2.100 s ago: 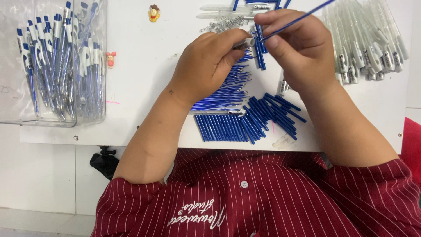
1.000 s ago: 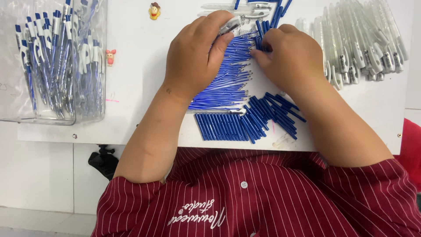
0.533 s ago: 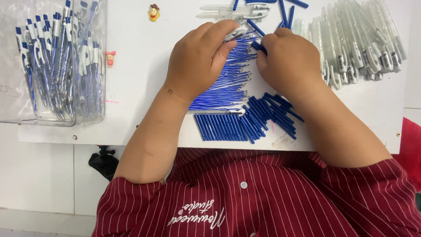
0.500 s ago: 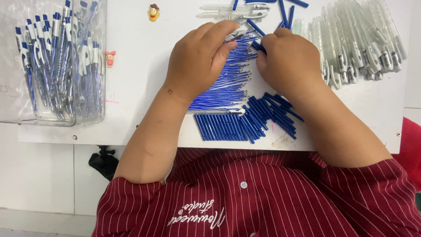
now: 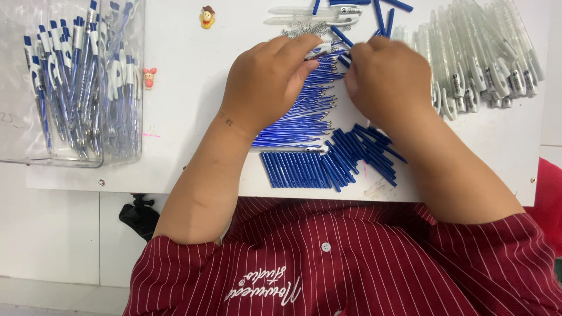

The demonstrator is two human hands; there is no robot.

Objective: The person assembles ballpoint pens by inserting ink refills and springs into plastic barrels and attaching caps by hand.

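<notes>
Directly under fingers [image 5: 304,55], refills [image 5: 304,111] (fanned)

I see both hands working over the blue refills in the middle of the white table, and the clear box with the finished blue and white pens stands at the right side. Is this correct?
Not quite. The head view shows the clear box of finished pens at the left side of the white table; at the right lies a loose pile of clear pen barrels. The rest holds: the left hand and right hand are over the blue refills.
</notes>
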